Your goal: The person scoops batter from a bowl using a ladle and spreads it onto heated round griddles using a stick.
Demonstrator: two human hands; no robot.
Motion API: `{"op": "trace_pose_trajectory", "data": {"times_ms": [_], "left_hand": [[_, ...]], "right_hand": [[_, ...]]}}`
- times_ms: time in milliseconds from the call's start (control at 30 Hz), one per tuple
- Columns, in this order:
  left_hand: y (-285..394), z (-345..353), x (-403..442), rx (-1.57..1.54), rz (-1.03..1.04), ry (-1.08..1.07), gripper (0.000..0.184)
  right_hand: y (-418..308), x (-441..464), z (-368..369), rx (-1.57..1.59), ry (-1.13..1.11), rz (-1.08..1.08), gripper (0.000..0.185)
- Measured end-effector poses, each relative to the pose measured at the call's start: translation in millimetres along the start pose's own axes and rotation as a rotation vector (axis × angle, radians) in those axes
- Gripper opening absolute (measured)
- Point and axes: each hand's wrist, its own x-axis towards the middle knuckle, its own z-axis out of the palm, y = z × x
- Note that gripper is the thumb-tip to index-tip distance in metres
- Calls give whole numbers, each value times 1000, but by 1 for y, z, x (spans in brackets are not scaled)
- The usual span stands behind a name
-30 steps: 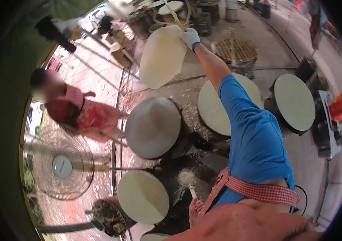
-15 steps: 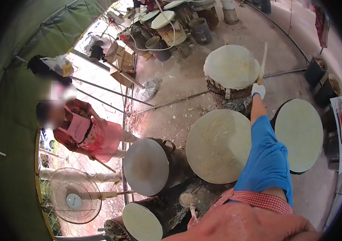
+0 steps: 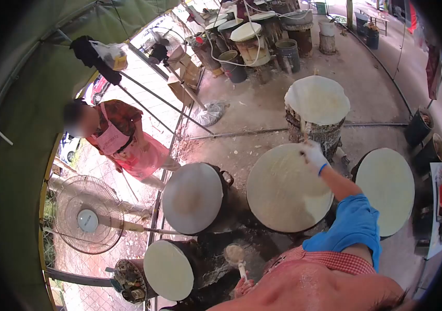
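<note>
My right hand (image 3: pixel 313 157), in a white glove, is closed around a pale wooden stick-like spreader (image 3: pixel 304 129). That hand is over the far edge of a large round griddle (image 3: pixel 283 192) bearing a thin pale layer, paler and uneven toward its right side. My left hand (image 3: pixel 244 286), low near my body, grips the white handle of a ladle-like tool with a round tan head (image 3: pixel 235 253). To the right is another round griddle (image 3: pixel 385 192) with a smooth pale sheet. A grey-topped griddle (image 3: pixel 192 199) and a smaller pale-topped one (image 3: pixel 168 269) lie to the left.
A person in a pink apron (image 3: pixel 146 155) stands at the left, beyond a standing fan (image 3: pixel 87 220). Ahead is a drum with a pale round sheet (image 3: pixel 318 98). Several drums and buckets (image 3: pixel 288 54) stand at the back; dark buckets (image 3: pixel 418 127) are at the right.
My right hand has drawn back from the far drum to over the large griddle, the spreader now angled differently. The view has shifted. My left hand keeps its tool low.
</note>
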Motion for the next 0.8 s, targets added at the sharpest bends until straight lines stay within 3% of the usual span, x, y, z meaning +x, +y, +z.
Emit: {"op": "trace_pose_trajectory", "data": {"times_ms": [67,100,133,167,200,233,267,300,367,400,433,500,533,633,700,733,800], "left_hand": [[1,-12,-16,29,18,0,13],[3,-19,-27,47,30,7,13],[5,-27,-37,71,45,14,13],[6,-34,-50,87,64,19,13],[10,-41,-62,103,87,26,13],[11,-48,-76,114,111,32,13],[-14,1,-104,111,134,35,14],[6,-55,-104,102,169,35,14],[1,-71,-129,80,254,40,14],[-6,-79,-144,58,303,45,15],[-18,-90,-156,21,365,46,15],[-56,-102,-175,-95,493,53,16],[-81,-106,-180,-173,576,48,16],[-146,-109,-190,-441,829,62,17],[-188,-119,-196,-523,991,212,19],[-205,-187,-178,-577,973,147,17],[-249,-203,-178,-803,1106,59,4]], "right_hand": [[34,-59,53,50,-125,162,13],[3,-123,76,64,-221,261,14],[19,-160,94,39,-340,311,15],[32,-200,114,195,-494,401,15],[40,-235,115,52,-638,555,13],[68,-266,125,117,-681,586,16],[73,-299,134,53,-775,628,17],[74,-325,129,-82,-857,695,17],[91,-363,131,-196,-1077,669,17],[91,-373,131,-251,-1228,770,18],[88,-382,132,-321,-1388,889,19],[89,-393,138,-419,-1648,835,21],[81,-400,142,-549,-1705,913,22],[77,-417,162,-799,-2015,551,27],[113,-433,164,-862,-1944,507,29],[126,-440,161,-863,-2012,209,31],[151,-447,171,-869,-2092,-300,34]]}}
